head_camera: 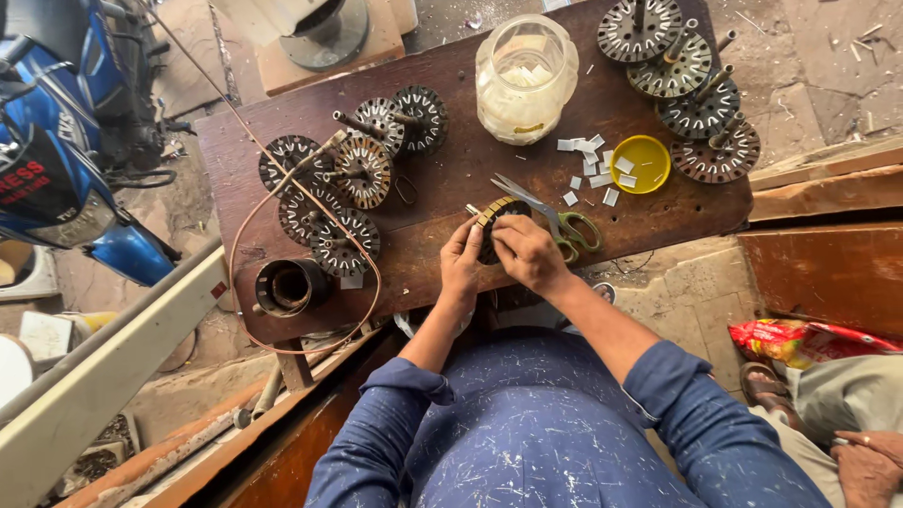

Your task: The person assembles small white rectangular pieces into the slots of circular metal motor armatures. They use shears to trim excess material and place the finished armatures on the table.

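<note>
On the dark wooden bench [442, 179] my left hand [460, 263] and my right hand [529, 252] together grip a round slotted metal motor core [496, 214] lined with pale insulation strips. The left hand holds its left rim, and the right hand's fingers press on its inner slots. Scissors [555, 218] with green handles lie just right of the core, touching the right hand's side. Small white paper pieces [591, 162] lie scattered beyond them.
A glass jar [524, 80] of paper slips stands at the back. A yellow lid [641, 163] sits by stacked cores [691, 80]. More cores [353, 179] and a short pipe piece [287, 285] lie left. Another person's hand [870, 466] rests at lower right. A blue motorbike [66, 141] stands left.
</note>
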The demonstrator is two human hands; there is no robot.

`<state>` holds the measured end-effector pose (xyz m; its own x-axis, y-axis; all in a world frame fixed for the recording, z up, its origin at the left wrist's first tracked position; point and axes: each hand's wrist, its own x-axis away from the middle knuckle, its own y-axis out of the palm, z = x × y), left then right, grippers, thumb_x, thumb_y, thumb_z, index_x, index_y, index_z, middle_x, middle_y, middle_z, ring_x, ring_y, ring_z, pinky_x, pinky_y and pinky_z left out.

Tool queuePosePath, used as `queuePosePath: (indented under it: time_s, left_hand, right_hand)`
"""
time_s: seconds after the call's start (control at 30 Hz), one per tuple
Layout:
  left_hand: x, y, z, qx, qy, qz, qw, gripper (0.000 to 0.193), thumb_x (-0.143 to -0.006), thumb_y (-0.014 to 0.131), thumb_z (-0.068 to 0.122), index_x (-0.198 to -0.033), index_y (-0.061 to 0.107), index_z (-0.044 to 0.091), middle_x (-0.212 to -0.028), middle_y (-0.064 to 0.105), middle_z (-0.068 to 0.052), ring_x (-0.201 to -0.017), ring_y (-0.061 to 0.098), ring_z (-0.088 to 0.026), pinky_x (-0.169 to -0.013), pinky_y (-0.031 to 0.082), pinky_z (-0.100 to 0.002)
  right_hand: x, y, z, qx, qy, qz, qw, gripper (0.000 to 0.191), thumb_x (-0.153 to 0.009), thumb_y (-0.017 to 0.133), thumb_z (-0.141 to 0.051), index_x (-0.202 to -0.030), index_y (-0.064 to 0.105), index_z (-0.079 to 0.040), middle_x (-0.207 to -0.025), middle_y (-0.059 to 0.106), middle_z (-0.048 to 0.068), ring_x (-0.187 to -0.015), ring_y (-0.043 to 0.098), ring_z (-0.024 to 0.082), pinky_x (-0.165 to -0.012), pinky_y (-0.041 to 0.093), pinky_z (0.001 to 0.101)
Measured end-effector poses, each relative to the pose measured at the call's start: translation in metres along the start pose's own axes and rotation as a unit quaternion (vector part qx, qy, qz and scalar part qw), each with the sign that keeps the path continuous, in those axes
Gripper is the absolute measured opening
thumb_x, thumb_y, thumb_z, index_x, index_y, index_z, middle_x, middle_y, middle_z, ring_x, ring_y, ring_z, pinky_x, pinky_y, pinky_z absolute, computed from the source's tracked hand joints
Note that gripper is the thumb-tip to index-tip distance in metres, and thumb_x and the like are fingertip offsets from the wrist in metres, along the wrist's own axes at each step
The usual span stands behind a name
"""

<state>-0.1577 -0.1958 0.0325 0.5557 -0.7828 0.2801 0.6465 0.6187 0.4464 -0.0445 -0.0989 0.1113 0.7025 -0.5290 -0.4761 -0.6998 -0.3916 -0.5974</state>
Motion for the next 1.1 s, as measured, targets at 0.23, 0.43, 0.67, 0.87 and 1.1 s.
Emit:
queuePosePath:
  time_s: [0.23, 0.43, 0.67, 0.87, 1.1]
  left_hand:
    - [0.003, 0.004, 0.007, 0.019, -0.013, 0.008, 1.0, 0.035, -0.106, 0.059, 0.018, -0.133, 0.066, -0.003, -0.118, 0.073, -0.009, -0.104, 0.067, -0.013, -0.092, 0.055, -0.027]
    - [0.004, 0.006, 0.007, -0.002, -0.003, 0.008, 1.0, 0.035, -0.106, 0.059, 0.019, -0.133, 0.065, -0.002, -0.119, 0.073, -0.008, -0.106, 0.067, -0.012, -0.094, 0.054, -0.026]
    - [-0.001, 0.004, 0.0, 0.026, -0.005, 0.011, 1.0, 0.035, -0.106, 0.06, 0.019, -0.132, 0.067, -0.003, -0.118, 0.073, -0.009, -0.105, 0.067, -0.013, -0.094, 0.054, -0.028]
    - [-0.001, 0.003, -0.003, 0.053, 0.009, 0.009, 0.999, 0.034, -0.107, 0.06, 0.018, -0.132, 0.067, -0.004, -0.119, 0.073, -0.008, -0.105, 0.066, -0.013, -0.094, 0.053, -0.028]
    - [-0.001, 0.003, 0.005, 0.065, -0.009, 0.005, 0.998, 0.033, -0.106, 0.061, 0.018, -0.131, 0.067, -0.002, -0.117, 0.073, -0.008, -0.103, 0.067, -0.012, -0.092, 0.055, -0.028]
  right_hand:
    - [0.006, 0.018, -0.005, 0.058, 0.07, 0.04, 0.995, 0.009, -0.083, 0.077, 0.003, -0.09, 0.07, 0.002, -0.097, 0.071, 0.014, -0.089, 0.071, 0.03, -0.079, 0.059, 0.0367]
    - [0.007, 0.016, 0.0, 0.014, 0.039, 0.037, 0.998, 0.01, -0.084, 0.076, 0.003, -0.094, 0.072, 0.003, -0.1, 0.072, 0.014, -0.092, 0.072, 0.029, -0.081, 0.06, 0.0357]
    - [0.006, 0.01, -0.007, 0.067, 0.028, 0.016, 0.997, 0.013, -0.085, 0.076, 0.002, -0.098, 0.073, 0.002, -0.102, 0.072, 0.014, -0.094, 0.072, 0.03, -0.084, 0.059, 0.037]
    - [-0.006, 0.009, -0.013, 0.034, 0.146, 0.007, 0.989, 0.008, -0.082, 0.077, -0.001, -0.088, 0.072, 0.001, -0.096, 0.072, 0.015, -0.089, 0.071, 0.032, -0.08, 0.058, 0.0397]
    - [-0.009, -0.002, -0.015, 0.106, 0.016, -0.064, 0.992, 0.009, -0.083, 0.075, 0.0, -0.092, 0.073, 0.001, -0.104, 0.072, 0.015, -0.098, 0.071, 0.031, -0.089, 0.057, 0.0391]
